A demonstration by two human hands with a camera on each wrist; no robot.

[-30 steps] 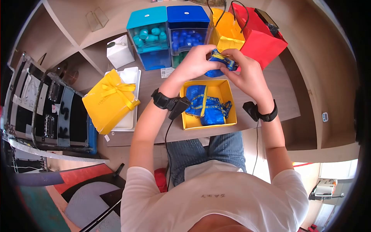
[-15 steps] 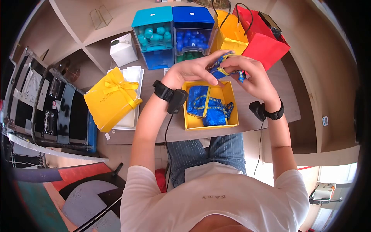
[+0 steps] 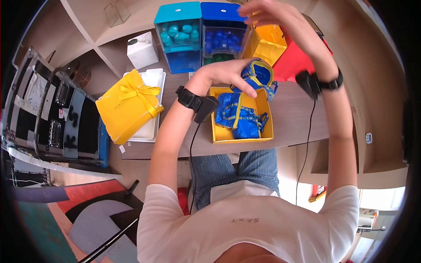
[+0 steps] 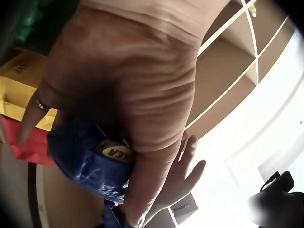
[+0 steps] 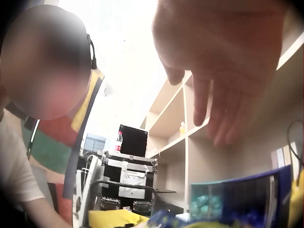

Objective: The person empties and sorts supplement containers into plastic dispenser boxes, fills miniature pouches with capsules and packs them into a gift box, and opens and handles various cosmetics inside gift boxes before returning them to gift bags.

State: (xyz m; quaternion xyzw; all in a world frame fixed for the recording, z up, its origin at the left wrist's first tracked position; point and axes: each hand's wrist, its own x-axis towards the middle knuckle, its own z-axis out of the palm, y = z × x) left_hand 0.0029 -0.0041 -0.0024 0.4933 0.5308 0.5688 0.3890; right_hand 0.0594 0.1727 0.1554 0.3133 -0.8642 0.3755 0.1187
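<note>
The left hand (image 3: 226, 73) grips a small blue pouch (image 3: 259, 74) with yellow trim, its mouth unzipped and facing up, above the back edge of a yellow box (image 3: 242, 141). In the left wrist view the thumb and palm lie round the blue pouch (image 4: 90, 159), which bears a yellow oval label. Raised over the yellow bag, the right hand (image 3: 280, 15) holds nothing, its fingers extended; the right wrist view also shows this hand (image 5: 221, 66) empty. Folded blue pouches (image 3: 243, 127) with yellow stripes lie inside the yellow box.
Teal (image 3: 180, 37) and blue (image 3: 223, 33) drawer units stand at the back, with a yellow paper bag (image 3: 268, 44) and a red bag (image 3: 294, 63) beside them. At left, a yellow ribboned lid (image 3: 127, 105) leans on a white tray (image 3: 154, 131). A white box (image 3: 142, 51) stands behind.
The right hand has let go of the pouch and moved up and away to the back. The left hand keeps the pouch, now more open at its mouth.
</note>
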